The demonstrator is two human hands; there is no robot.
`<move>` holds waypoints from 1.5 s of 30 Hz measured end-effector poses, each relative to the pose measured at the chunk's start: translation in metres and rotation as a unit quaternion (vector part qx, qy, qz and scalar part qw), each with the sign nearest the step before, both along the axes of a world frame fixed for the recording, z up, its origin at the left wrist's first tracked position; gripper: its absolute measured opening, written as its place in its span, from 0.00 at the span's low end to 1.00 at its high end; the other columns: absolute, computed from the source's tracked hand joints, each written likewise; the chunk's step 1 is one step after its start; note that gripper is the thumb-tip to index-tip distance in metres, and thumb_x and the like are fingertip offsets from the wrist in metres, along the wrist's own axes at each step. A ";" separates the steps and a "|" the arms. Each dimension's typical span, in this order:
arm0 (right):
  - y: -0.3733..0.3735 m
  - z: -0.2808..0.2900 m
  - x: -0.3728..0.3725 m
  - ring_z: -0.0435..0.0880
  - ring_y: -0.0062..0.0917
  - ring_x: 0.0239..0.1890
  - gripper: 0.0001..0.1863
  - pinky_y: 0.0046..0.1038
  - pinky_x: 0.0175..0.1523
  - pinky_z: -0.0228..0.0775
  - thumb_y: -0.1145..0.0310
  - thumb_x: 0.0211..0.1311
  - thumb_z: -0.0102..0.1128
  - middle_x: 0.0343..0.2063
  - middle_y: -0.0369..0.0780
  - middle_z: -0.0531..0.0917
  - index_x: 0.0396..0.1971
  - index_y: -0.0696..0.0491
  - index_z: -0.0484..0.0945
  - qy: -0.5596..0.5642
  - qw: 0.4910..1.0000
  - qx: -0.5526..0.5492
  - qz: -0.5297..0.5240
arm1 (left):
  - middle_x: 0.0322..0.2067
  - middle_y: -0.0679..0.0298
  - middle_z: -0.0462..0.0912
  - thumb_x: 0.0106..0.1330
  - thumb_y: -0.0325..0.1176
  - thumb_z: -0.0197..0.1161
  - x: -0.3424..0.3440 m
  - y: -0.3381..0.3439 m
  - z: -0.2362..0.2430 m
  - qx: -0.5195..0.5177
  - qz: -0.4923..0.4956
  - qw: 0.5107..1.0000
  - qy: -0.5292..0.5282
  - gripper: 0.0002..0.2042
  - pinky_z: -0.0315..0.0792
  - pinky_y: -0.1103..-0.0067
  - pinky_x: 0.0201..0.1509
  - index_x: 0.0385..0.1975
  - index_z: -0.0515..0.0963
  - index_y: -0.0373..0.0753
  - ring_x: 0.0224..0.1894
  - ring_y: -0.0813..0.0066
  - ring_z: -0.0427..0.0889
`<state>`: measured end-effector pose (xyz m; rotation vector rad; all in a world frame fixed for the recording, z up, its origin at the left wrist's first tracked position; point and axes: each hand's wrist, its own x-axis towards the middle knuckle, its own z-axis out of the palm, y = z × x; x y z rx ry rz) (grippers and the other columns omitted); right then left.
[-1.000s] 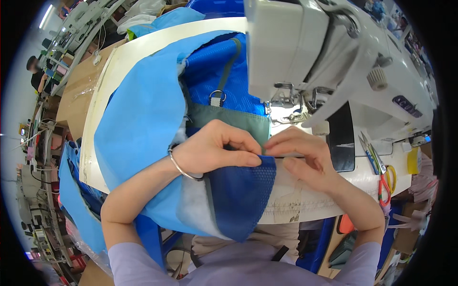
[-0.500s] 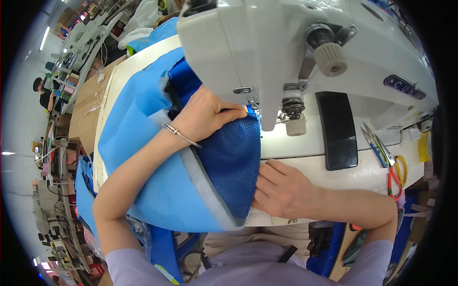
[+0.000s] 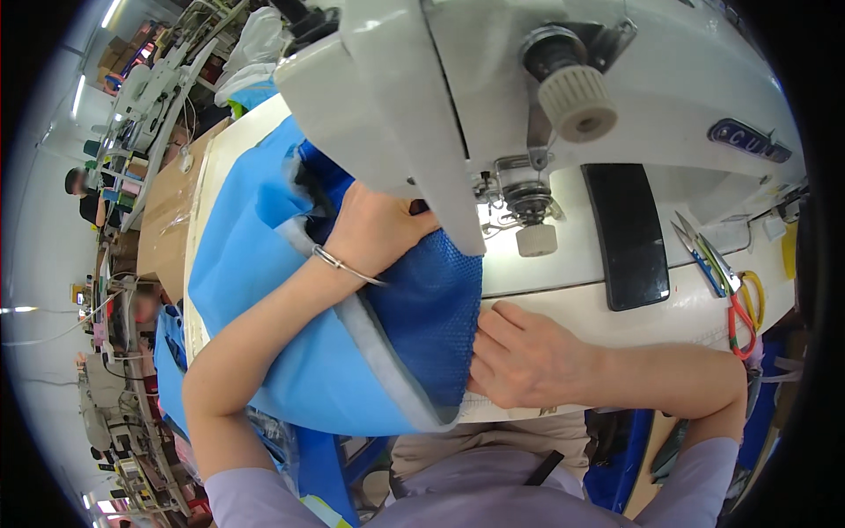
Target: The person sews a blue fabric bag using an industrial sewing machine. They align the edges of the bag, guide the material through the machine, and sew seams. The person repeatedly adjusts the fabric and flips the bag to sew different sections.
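Dark blue mesh fabric lies under the sewing machine head, joined with a large light blue piece that has a grey padded edge. My left hand, with a metal bangle at the wrist, is closed on the mesh near the needle area. Its fingertips are partly hidden by the machine head, which also covers the needle. At the right edge of the mesh, lower down, my right hand has its fingers curled and gripping the fabric edge.
On the white machine table, a black phone lies to the right. Scissors with red and yellow handles are beyond it. Cardboard borders the table at left. Farther left are other machines and a person.
The view has shifted, and the machine head appears farther left, covering my left fingertips and the needle area. Both hands stay at nearly the same places on the fabric.
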<state>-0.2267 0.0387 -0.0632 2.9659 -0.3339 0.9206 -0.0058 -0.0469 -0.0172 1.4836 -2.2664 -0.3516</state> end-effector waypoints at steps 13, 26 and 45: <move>-0.009 0.001 0.004 0.74 0.28 0.35 0.09 0.28 0.36 0.64 0.64 0.46 0.66 0.22 0.35 0.75 0.17 0.52 0.78 -0.031 0.999 0.009 -0.003 | 0.29 0.58 0.82 0.58 0.30 0.71 -0.003 0.023 -0.017 -0.241 -0.080 0.961 -0.111 0.07 0.72 0.68 0.36 0.36 0.87 0.39 0.32 0.60 0.82; -0.009 0.006 -0.002 0.74 0.26 0.32 0.07 0.26 0.34 0.65 0.67 0.45 0.63 0.21 0.34 0.75 0.16 0.53 0.79 -0.050 0.995 0.037 0.078 | 0.34 0.58 0.86 0.60 0.26 0.71 0.003 0.039 -0.012 -0.053 -0.055 0.996 0.035 0.08 0.76 0.69 0.40 0.39 0.87 0.39 0.36 0.58 0.83; 0.001 0.005 -0.003 0.74 0.27 0.33 0.08 0.26 0.34 0.64 0.65 0.44 0.62 0.22 0.35 0.78 0.18 0.55 0.81 -0.049 0.997 0.030 0.055 | 0.32 0.61 0.89 0.57 0.21 0.70 -0.002 0.029 -0.007 -0.004 -0.078 0.995 0.057 0.09 0.78 0.77 0.40 0.37 0.88 0.38 0.35 0.70 0.87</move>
